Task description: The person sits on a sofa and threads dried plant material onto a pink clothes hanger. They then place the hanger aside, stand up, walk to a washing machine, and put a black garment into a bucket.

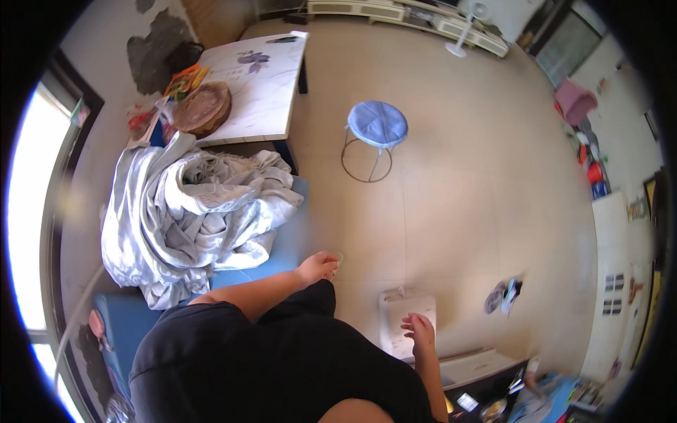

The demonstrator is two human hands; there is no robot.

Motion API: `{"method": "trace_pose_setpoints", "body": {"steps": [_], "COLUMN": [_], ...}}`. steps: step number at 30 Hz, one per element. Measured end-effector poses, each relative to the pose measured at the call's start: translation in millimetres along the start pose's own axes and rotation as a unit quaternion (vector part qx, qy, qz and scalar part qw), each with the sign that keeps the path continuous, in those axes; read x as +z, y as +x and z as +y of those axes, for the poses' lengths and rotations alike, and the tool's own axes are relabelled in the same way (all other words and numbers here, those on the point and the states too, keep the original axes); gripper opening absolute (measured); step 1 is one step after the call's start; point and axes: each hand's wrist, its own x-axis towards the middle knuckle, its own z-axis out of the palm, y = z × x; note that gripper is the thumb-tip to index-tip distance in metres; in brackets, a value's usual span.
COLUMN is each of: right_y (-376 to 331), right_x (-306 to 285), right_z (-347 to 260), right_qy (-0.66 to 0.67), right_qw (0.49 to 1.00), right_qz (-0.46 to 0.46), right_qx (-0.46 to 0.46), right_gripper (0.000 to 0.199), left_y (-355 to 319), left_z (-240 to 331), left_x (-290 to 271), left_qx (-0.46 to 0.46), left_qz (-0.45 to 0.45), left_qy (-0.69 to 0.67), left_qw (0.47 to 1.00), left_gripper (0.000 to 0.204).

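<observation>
My left hand [319, 266] is just right of a blue seat [285, 236], its fingers curled together. A small pale, see-through thing [340, 259] shows at those fingertips, too faint to name. My right hand [419, 331] hangs over a white box-like thing [402, 303] on the floor, fingers loosely bent and apart with nothing visible in them. Whether it touches the white thing I cannot tell. A heap of silvery grey patterned cloth [201, 204] lies crumpled on the blue seat, left of my left hand.
A white marble-look table [264, 99] at the far left bears a round wooden board [203, 109] and colourful packets. A blue-cushioned stool [377, 123] stands mid-floor. Grey slippers [502, 296] lie to the right. A white fan [462, 32] and low cabinet are far off. A cluttered dark table [486, 391] is near right.
</observation>
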Motion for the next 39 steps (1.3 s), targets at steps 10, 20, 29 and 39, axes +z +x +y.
{"method": "trace_pose_setpoints", "body": {"steps": [10,20,29,39], "right_y": [108,198,330,526], "right_x": [124,18,-182,-325], "right_z": [-190,-261,-339,-552], "right_qy": [-0.130,-0.048,0.080,0.076], "right_qw": [0.968,0.995,0.996,0.996], "right_qz": [-0.214,-0.086,0.039,0.021], "right_qx": [-0.023,0.016,0.025,-0.036], "right_gripper": [0.027,0.026,0.022,0.024], "left_y": [69,224,422,638], "left_z": [91,199,341,482], "left_x": [-55,-18,198,307], "left_qx": [0.022,0.009,-0.027,0.019], "left_qz": [0.072,0.013,-0.107,-0.118], "left_qy": [0.004,0.038,0.114,0.140], "left_qw": [0.997,0.999,0.987,0.983], "left_gripper": [0.029,0.027,0.031,0.027]}}
